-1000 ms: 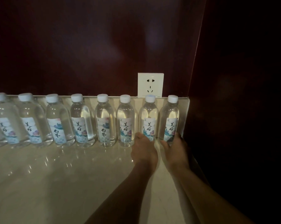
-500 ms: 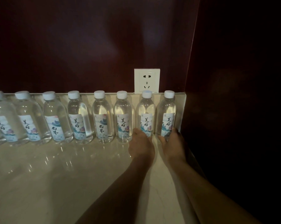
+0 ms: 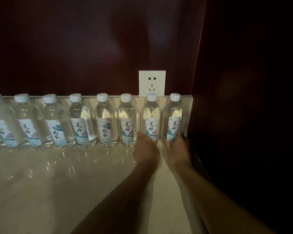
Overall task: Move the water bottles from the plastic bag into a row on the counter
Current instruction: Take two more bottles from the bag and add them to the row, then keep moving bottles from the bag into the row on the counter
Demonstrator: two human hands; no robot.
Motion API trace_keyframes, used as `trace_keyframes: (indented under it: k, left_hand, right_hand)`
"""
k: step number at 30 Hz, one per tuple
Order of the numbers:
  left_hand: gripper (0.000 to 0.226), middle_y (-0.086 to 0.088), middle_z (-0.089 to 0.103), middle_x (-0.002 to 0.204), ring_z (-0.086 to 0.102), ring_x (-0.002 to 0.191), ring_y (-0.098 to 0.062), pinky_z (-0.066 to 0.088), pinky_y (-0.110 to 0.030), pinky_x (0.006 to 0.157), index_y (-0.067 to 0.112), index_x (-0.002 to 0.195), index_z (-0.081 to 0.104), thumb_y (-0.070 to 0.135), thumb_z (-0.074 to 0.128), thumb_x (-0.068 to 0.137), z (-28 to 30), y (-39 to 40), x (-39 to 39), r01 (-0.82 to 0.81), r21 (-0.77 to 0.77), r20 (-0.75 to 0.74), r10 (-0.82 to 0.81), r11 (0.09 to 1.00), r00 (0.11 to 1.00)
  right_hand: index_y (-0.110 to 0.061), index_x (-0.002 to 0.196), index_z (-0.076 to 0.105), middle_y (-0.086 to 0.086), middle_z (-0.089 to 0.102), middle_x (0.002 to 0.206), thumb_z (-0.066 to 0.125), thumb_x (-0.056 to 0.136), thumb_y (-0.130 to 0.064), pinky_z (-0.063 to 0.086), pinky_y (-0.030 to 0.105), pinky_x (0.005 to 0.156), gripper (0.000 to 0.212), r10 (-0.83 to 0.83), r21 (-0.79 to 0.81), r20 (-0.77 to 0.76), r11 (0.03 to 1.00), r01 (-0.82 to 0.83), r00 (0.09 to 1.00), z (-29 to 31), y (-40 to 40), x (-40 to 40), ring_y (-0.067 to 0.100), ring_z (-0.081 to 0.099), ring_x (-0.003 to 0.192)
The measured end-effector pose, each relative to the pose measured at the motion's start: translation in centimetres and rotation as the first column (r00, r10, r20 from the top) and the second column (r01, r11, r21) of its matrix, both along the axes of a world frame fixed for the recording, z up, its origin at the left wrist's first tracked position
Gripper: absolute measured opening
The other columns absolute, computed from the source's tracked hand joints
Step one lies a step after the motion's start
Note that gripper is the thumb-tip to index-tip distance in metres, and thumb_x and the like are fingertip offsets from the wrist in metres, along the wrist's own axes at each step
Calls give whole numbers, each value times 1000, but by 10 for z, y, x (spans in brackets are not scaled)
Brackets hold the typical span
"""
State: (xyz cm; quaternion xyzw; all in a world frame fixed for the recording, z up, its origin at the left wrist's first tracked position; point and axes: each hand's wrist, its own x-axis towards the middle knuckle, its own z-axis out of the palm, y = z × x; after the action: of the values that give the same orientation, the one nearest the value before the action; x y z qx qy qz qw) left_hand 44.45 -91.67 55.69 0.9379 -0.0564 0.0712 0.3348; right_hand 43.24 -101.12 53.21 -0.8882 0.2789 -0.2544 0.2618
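We see eight water bottles in a row along the back of the pale, glossy desk (image 3: 61, 179), running from the left edge of the frame to the lower right of centre, all upright with white caps. Our left hand (image 3: 146, 150) grips the base of the seventh bottle (image 3: 150, 119), its fingers curled round the far side and hidden from us, the thumb against the bottle's left flank. Our right hand (image 3: 179, 149) grips the base of the eighth bottle (image 3: 173, 117), the last on the right, with the thumb on the lower left of the label and the fingers wrapped round the right side, next to the desk's raised end wall. Both held bottles stand on the desk, just beside each other and in line with the sixth bottle (image 3: 128, 120). A white wall socket (image 3: 152, 83) sits on the dark red wall (image 3: 74, 48) directly above the seventh bottle's cap.
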Motion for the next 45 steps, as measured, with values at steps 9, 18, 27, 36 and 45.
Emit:
trace_keyframes:
  k: [9,18,27,36,45]
  left_hand:
    - [79,-14,52,136,60,116,-29,48,-34,89,-2,148,23,43,62,95,11,7,-29,65,-113,30,-62,992,998]
    - [53,-14,63,122,61,115,-34,48,-38,90,3,127,49,44,61,95,31,38,-64,86,-81,57,-81,993,995]
    - [47,-4,65,129,59,122,-28,46,-40,96,15,136,51,42,52,98,50,132,-104,-87,-182,122,111,979,986]
    - [34,5,73,109,66,103,-23,52,-39,90,21,125,61,38,56,97,57,294,-178,-217,-389,231,322,895,918]
    - [25,8,72,87,71,83,-23,56,-41,83,28,93,67,45,49,86,51,466,-287,-275,-463,245,420,842,874]
  right_hand:
    - [-5,140,36,13,58,127,53,96,-41,51,33,85,59,-48,-152,-89,988,34,995,22,16,-24,28,63,112]
    - [-9,130,48,15,57,128,50,98,-37,47,39,88,43,37,-151,-70,987,-48,997,49,34,-66,36,59,115]
    - [-17,121,56,6,61,120,53,97,-24,52,43,87,25,239,-167,181,963,-210,954,71,129,-96,28,63,105]
    - [-14,117,61,10,67,108,49,95,-7,49,34,86,26,395,-36,345,912,-409,851,85,273,-147,28,62,100]
    - [-14,104,60,10,66,90,51,88,-4,54,44,84,21,554,74,405,773,-630,728,68,441,-234,29,65,88]
